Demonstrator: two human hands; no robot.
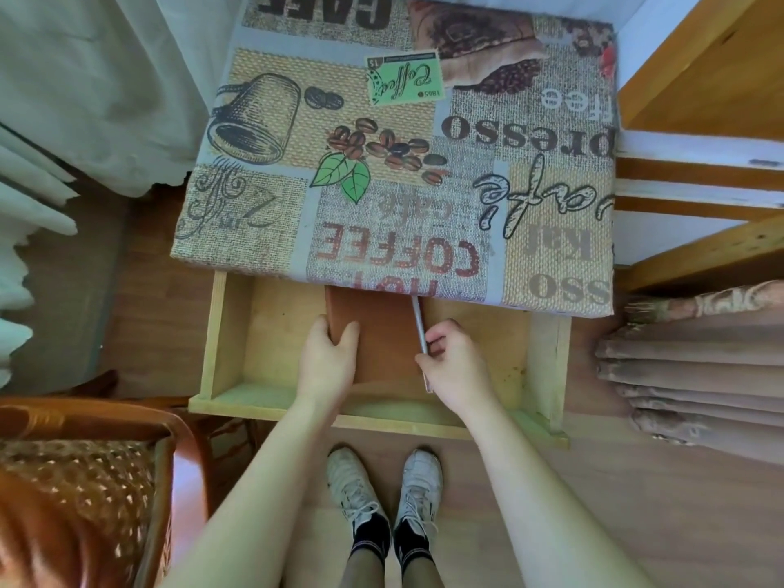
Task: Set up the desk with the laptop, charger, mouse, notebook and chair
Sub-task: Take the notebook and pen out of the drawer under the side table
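Down in the open drawer [229, 333], left grip [326, 354] clasps the notebook [382, 345]; right grip [449, 358] pinches a pen [419, 328].

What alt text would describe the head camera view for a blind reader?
Seen from above, both hands reach into an open wooden drawer: the left hand grips a brown notebook, the right hand holds a pen. A coffee-print cloth covers the desk.

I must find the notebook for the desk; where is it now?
In the head view, the brown notebook lies in the open drawer under the desk's front edge, gripped by the left hand, with the right hand holding a pen beside it.
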